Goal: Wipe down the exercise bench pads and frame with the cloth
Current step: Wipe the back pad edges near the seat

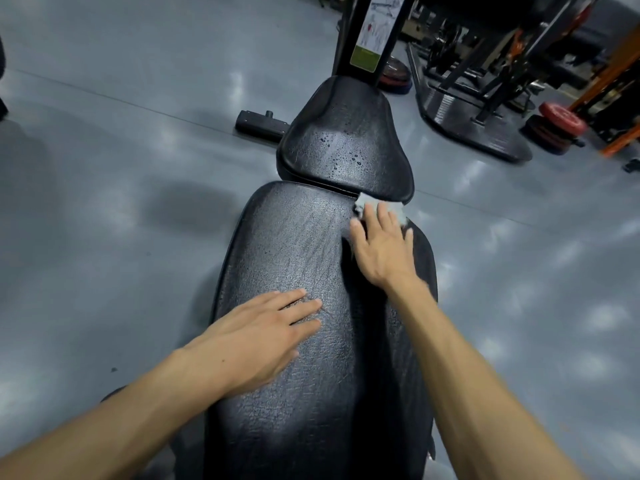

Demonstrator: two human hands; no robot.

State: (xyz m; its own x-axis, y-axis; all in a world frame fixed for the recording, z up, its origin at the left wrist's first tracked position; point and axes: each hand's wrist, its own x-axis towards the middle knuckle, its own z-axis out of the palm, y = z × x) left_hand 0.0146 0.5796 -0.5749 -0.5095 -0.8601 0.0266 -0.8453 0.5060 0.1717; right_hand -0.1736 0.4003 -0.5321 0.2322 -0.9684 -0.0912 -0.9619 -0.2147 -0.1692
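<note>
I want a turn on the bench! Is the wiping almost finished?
Not yet. The long pad shows wipe streaks. The right hand presses the cloth at its far end; the left hand rests flat. The small pad still has droplets, and the frame remains.

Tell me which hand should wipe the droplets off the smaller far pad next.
Right. The right hand already presses the white cloth at the gap beside the small black seat pad with droplets; the left hand lies flat, clothless, on the long black textured pad.
</note>
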